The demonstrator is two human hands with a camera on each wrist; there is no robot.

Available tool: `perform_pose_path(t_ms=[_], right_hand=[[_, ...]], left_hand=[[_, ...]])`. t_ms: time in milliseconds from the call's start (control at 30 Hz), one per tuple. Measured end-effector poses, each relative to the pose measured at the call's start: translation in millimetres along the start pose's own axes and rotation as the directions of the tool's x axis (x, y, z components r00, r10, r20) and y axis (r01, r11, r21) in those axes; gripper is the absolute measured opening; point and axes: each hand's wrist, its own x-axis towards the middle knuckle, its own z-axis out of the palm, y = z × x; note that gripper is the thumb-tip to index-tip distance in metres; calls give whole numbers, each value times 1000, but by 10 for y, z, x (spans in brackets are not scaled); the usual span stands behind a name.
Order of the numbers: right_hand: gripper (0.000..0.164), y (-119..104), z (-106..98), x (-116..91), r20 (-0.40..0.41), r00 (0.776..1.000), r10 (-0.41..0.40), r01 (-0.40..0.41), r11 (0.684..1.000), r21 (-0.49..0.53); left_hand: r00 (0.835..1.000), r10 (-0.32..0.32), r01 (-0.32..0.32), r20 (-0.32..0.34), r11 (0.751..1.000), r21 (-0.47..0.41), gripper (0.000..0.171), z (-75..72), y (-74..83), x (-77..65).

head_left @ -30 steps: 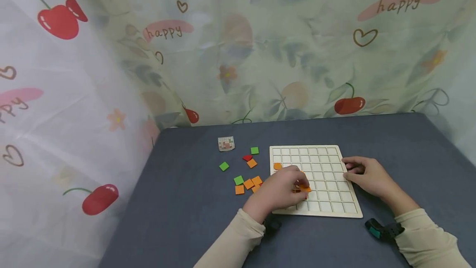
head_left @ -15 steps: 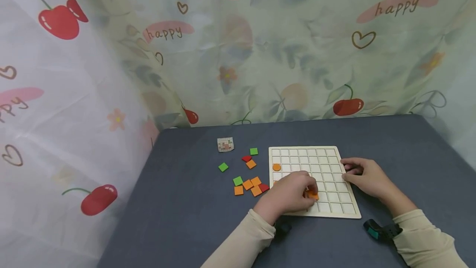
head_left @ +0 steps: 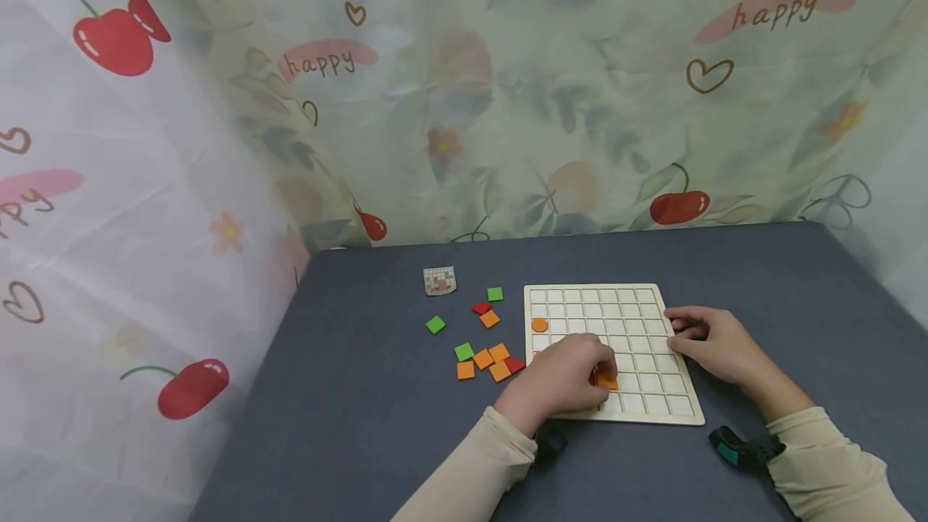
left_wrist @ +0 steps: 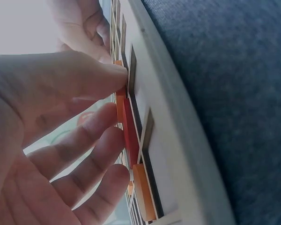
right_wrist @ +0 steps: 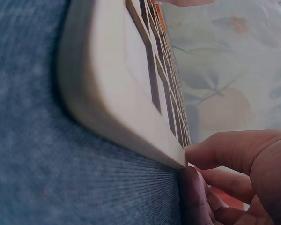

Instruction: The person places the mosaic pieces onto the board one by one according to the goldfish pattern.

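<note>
A pale wooden grid board (head_left: 645, 342) lies on the dark tabletop. My left hand (head_left: 561, 373) is over its lower left part and pinches an orange tile (head_left: 607, 382) at the grid surface. In the left wrist view the thumb and index finger are at that orange tile (left_wrist: 121, 105), beside a red tile (left_wrist: 129, 133). Another orange piece (left_wrist: 144, 192) sits in a cell closer to the camera. My right hand (head_left: 714, 345) grips the board's right edge, the thumb (right_wrist: 215, 147) on the rim. The left hand hides several cells.
Left of the board lie loose orange tiles (head_left: 482, 359), green tiles (head_left: 435, 325) and red tiles (head_left: 515, 365). A small printed pattern card (head_left: 440, 281) is behind them. An orange round piece (head_left: 540, 325) sits in the grid's left column. A printed cloth (head_left: 507, 103) hangs behind the table.
My left hand has moved right across the board with the orange tile, then shifted only slightly. A red tile beside the board came into view. The right hand stays at the edge.
</note>
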Motion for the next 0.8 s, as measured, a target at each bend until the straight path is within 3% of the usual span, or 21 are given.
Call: perform_pose_path(t_ms=[800], right_hand=[[52,10,5,-3,5,1000,3,-3,1000,4]], left_hand=[[1000,-7,7,-2,1000,17,17,-43,6,-7]])
